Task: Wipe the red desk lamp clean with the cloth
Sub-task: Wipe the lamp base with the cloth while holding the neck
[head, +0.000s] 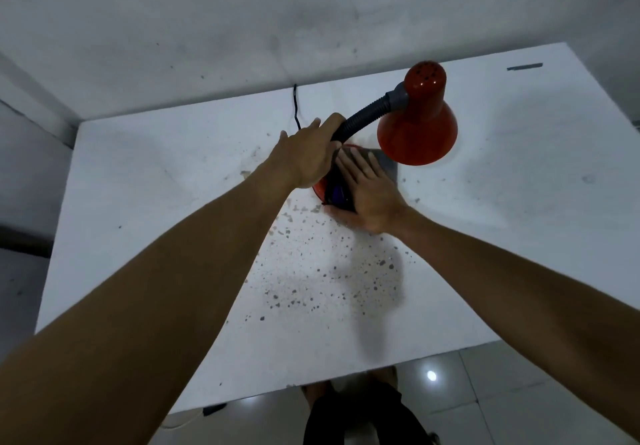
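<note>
The red desk lamp (417,125) stands near the middle of the white table (173,202), its shade hanging to the right on a black flexible neck (363,117). My left hand (308,157) grips the lower part of that neck just above the red base (319,188). A grey cloth (384,165) lies over the base. My right hand (367,195) presses flat on the cloth with straight fingers, its thumb tucked at the base's near edge. Most of the base is hidden under hands and cloth.
Dark specks and stains spread across the table in front of the lamp. The lamp's black cord (295,105) runs to the back edge by the wall. A dark strip (524,66) lies at the far right corner. The tiled floor and my legs show below.
</note>
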